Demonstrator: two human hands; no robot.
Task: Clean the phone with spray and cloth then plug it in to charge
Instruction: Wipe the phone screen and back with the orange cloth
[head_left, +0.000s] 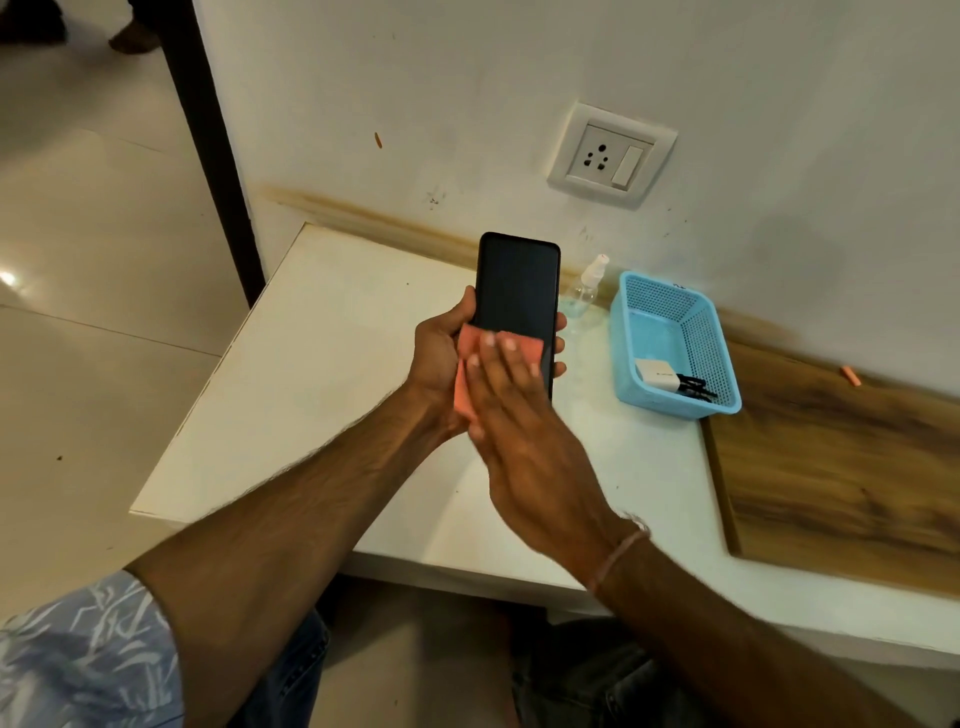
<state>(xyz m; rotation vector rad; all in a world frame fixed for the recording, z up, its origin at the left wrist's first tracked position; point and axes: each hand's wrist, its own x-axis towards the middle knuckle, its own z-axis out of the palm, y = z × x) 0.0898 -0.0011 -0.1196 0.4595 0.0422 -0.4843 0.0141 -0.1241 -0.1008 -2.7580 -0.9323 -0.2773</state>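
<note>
My left hand (439, 353) grips a black phone (517, 283) upright above the white table (322, 332), its dark screen facing me. My right hand (511, 395) lies flat with straight fingers on an orange cloth (470, 353), pressing it against the lower part of the screen. A small clear spray bottle (587, 288) with a white top stands on the table by the wall, just right of the phone. A white charger with a black cable (670, 379) lies inside a blue mesh basket (670, 306). A white wall socket with a switch (613, 156) sits above the table.
A wooden board (841, 467) covers the table's right part. A small orange piece (851, 375) lies at the board's far edge by the wall. Tiled floor and a dark door frame (208, 130) are to the left.
</note>
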